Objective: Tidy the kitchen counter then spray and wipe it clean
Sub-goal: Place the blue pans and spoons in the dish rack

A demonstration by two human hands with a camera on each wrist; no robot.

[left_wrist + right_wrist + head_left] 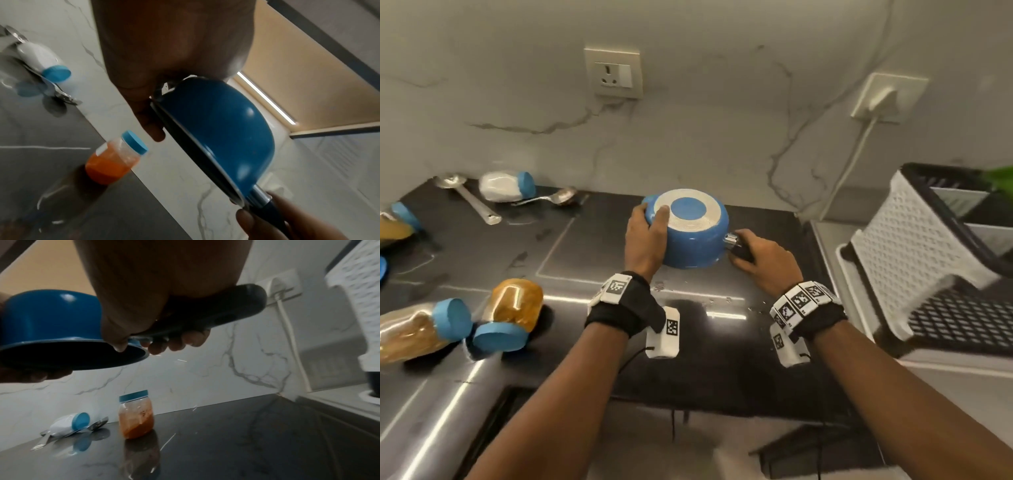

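A blue saucepan (690,240) hangs upside down above the dark counter (585,246), its white-ringed base facing up. My left hand (650,226) grips the pan's left side, thumb on the base and fingers curled under the rim (154,129). My right hand (753,257) is wrapped round the pan's black handle (236,308). Under the lifted pan (47,318) an upright jar of orange paste with a blue lid (136,415) stands near the wall; the head view does not show it.
A white jar (505,186) lies on its side at the back left between two metal spoons (467,197). Several blue-lidded jars (513,308) lie at the front left. A white dish rack (935,246) stands to the right. A plugged cord (859,150) runs down the wall.
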